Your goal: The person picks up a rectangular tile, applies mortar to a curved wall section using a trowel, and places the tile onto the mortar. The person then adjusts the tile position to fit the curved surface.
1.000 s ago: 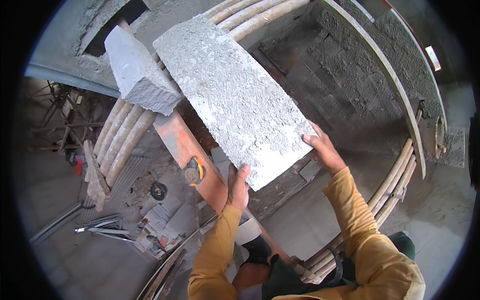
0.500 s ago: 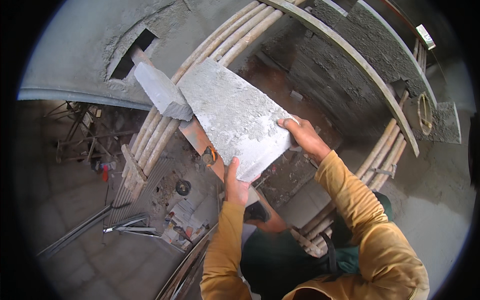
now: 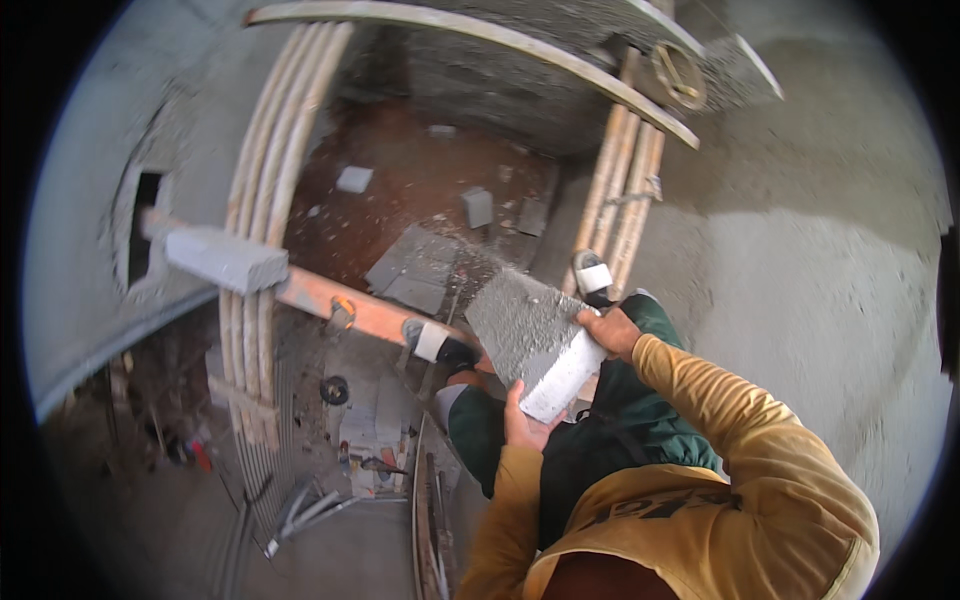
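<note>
Both my hands hold a grey concrete block (image 3: pixel 535 335) in front of my lap. Rough mortar covers its upper face, and its near side is pale and smooth. My left hand (image 3: pixel 527 425) grips the lower near corner, thumb on top and fingers partly under it. Along the right edge my right hand (image 3: pixel 612 332) is closed, thumb over the mortared face; its other fingers are mostly hidden. Another block (image 3: pixel 225 260) lies across the bundled poles at the left, beside an orange plank (image 3: pixel 380 315).
My left shoe (image 3: pixel 440 345) is on the plank, my right shoe (image 3: pixel 594 277) at the right-hand poles (image 3: pixel 615 200). A curved pale board (image 3: pixel 480 38) spans the far side. Loose blocks (image 3: pixel 478 207) lie on the reddish ground far below. Grey plastered walls (image 3: pixel 800 300) stand either side.
The held block has come nearer my body, down and right, and is tilted more. My view has turned, bringing my feet and the lower ground into sight. Both hands keep their grip.
</note>
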`<state>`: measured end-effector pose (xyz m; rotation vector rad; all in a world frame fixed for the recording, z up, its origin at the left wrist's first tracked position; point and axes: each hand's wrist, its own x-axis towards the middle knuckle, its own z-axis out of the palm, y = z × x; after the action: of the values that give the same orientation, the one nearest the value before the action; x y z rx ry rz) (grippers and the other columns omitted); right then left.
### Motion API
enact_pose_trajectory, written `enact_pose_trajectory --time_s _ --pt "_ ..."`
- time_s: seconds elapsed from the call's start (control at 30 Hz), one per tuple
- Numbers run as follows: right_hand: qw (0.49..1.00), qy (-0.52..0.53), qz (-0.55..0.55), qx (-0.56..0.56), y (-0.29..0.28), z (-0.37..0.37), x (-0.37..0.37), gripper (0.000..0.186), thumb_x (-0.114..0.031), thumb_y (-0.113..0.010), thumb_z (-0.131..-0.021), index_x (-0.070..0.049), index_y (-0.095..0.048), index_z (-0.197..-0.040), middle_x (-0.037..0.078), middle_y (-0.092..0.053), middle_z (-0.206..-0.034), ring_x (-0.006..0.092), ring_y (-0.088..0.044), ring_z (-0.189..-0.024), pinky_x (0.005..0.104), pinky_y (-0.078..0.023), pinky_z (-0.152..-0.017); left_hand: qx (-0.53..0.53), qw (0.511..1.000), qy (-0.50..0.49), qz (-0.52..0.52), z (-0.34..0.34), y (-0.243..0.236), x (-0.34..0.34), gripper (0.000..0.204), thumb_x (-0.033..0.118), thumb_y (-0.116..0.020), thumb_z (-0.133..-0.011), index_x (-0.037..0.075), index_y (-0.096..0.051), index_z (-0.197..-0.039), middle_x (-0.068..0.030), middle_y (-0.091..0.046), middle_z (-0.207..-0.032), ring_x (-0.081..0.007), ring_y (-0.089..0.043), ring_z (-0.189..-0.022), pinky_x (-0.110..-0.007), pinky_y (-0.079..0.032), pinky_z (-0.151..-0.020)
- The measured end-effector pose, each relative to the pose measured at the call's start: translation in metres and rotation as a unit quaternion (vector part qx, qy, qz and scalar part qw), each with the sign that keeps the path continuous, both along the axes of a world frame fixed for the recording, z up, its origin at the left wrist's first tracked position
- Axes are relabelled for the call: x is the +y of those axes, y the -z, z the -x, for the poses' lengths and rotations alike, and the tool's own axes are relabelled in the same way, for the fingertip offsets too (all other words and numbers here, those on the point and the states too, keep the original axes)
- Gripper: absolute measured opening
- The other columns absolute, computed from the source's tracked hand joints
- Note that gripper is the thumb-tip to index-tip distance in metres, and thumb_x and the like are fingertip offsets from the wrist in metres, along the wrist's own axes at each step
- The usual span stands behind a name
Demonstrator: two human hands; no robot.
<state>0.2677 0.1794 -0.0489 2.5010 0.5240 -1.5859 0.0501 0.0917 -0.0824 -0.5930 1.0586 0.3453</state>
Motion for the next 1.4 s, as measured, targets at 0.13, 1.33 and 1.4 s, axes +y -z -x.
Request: enact_pose_trajectory --time_s 0.13,1.33,1.4 --pt "0.999 0.013 0.047 -0.014 -0.026 -0.034 -0.055 0.077 -0.058 -0.057 -0.086 0.015 -0.065 -0.106 0.024 -0.069 -0.093 0.0324 -0.070 -0.078 0.0394 -0.057 -0.063 -0.039 0.994 0.071 0.071 -0.024 -0.025 -0.039 0.059 0.058 -0.054 -0.087 0.016 -0.055 -0.129 -0.0055 -0.062 -0.127 -0.0294 -0.057 -0.119 -0.054 -0.040 -0.096" --pt "0.905 0.383 -0.180 -0.046 -0.060 -0.469 -0.033 0.095 -0.079 -0.045 -0.078 0.002 -0.058 -0.126 0.017 -0.064 -0.117 0.0263 -0.061 -0.104 0.0330 -0.053 -0.062 -0.055 0.760 0.519 -0.387 -0.486 -0.048 0.205 0.097 0.081 -0.042 -0.083 0.012 -0.032 -0.150 -0.0155 -0.048 -0.143 -0.0365 -0.050 -0.127 -0.059 -0.041 -0.096" --pt "0.921 0.336 -0.193 -0.038 -0.057 -0.477 -0.037 0.104 -0.085 -0.044 -0.075 0.005 -0.059 -0.125 0.018 -0.063 -0.113 0.0271 -0.062 -0.102 0.0320 -0.053 -0.061 -0.054 0.746 0.521 -0.410 -0.488 -0.049 0.212 0.096 0.081 -0.041 -0.084 0.010 -0.034 -0.149 -0.0160 -0.049 -0.142 -0.0353 -0.051 -0.124 -0.057 -0.043 -0.094"
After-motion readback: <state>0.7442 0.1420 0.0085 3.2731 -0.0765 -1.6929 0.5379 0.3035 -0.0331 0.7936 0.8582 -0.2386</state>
